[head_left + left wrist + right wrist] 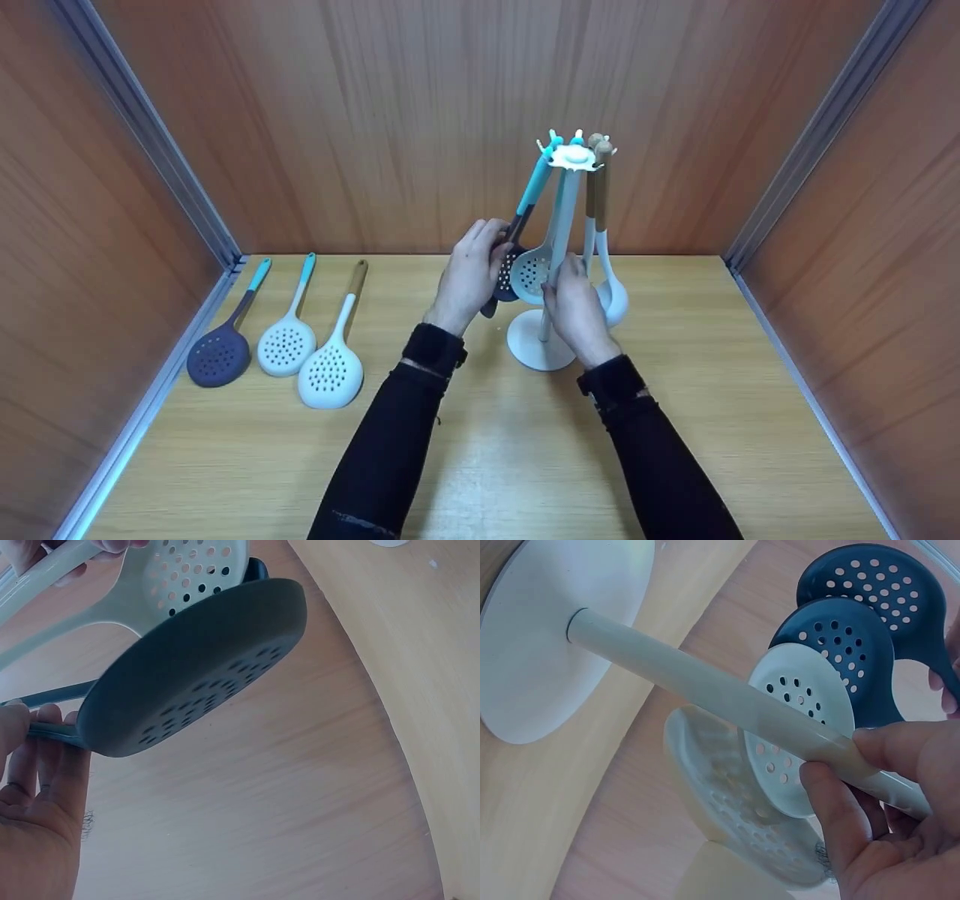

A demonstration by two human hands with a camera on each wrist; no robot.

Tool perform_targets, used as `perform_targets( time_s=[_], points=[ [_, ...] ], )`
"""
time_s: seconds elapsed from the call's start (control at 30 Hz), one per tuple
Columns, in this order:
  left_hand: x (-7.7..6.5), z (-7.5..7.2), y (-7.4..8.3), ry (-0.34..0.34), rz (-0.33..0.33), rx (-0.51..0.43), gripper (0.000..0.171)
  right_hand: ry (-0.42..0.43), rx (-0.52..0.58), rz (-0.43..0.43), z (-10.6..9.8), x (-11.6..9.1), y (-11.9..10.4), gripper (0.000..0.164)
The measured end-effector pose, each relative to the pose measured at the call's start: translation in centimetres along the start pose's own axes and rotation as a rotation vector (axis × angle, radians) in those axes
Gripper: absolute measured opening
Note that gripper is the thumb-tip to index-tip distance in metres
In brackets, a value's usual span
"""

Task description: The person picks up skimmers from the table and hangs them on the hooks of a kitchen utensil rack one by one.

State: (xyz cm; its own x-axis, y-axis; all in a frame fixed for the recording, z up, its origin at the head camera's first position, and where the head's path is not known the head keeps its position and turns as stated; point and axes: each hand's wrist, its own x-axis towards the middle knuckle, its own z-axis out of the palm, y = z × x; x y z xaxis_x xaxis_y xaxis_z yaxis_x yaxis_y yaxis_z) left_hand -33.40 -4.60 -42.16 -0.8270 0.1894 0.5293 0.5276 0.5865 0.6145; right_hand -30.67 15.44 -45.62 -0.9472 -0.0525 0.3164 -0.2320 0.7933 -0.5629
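Note:
My left hand pinches the neck of a dark skimmer, whose perforated head tilts in the left wrist view. Behind it a second dark skimmer hangs from a white utensil stand, overlapping a pale green skimmer that hangs beside the pole. My right hand grips the pole between thumb and fingers. On the stand's right side hangs a white ladle with a brown handle. In the head view, my left hand hides much of the held skimmer.
To the left on the wooden table lie a dark skimmer, a pale skimmer and a white skimmer with a brown handle. Wooden panels with metal edge strips enclose the back and sides.

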Motion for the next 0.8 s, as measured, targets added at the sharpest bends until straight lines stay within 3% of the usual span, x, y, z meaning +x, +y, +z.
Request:
perform_targets(
  time_s=[0.8],
  points=[
    [-0.05, 0.68, 0.43, -0.039, 0.001, -0.001, 0.024, 0.046, -0.021, -0.027, 0.42, 0.07, 0.13, 0.057]
  ],
)
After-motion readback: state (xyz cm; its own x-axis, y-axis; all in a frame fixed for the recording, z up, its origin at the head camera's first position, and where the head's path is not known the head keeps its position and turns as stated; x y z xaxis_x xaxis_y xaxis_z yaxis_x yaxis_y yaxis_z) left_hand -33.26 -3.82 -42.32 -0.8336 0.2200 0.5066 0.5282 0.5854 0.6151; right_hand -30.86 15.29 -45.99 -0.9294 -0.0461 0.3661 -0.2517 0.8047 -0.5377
